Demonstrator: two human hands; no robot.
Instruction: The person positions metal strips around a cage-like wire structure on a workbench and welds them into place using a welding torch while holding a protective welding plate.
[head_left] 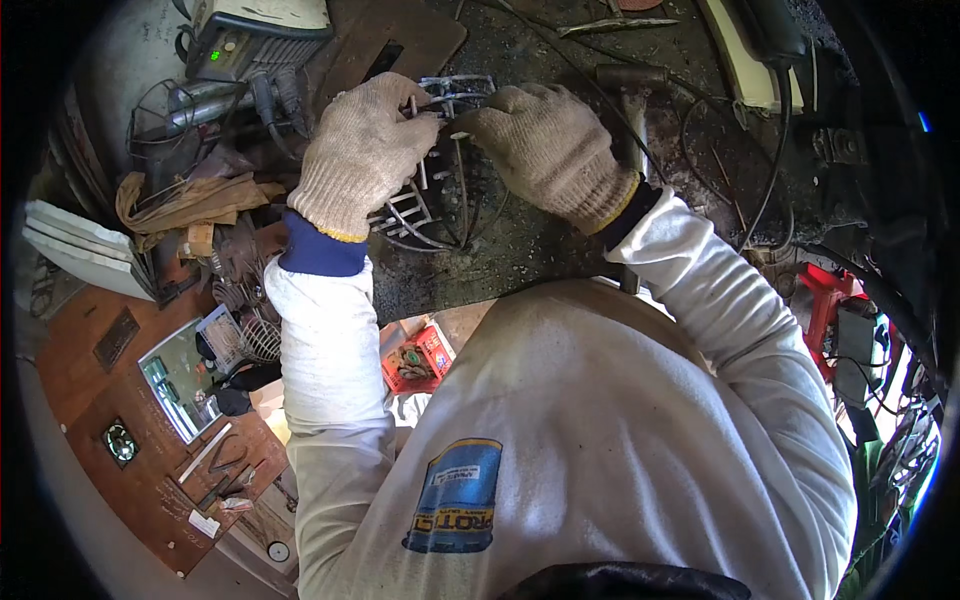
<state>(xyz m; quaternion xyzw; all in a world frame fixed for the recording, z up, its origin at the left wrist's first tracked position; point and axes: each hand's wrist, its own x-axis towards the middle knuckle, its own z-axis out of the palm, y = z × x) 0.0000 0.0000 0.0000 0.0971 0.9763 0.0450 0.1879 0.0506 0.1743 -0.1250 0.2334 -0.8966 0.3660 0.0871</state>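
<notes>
Wire frame (411, 213): being handled at surface (545, 245).
Left hand (365, 145) pinching bar (422, 174); right hand (545, 145) curling nearby, grip unclear; steady bracing likely helping.

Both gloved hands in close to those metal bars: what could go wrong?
The metal bars might poke through the knit glove on the left hand.
The black cable near the right sleeve could snag it.
The hammer-like tool lies close to the right hand and might get bumped.
</notes>
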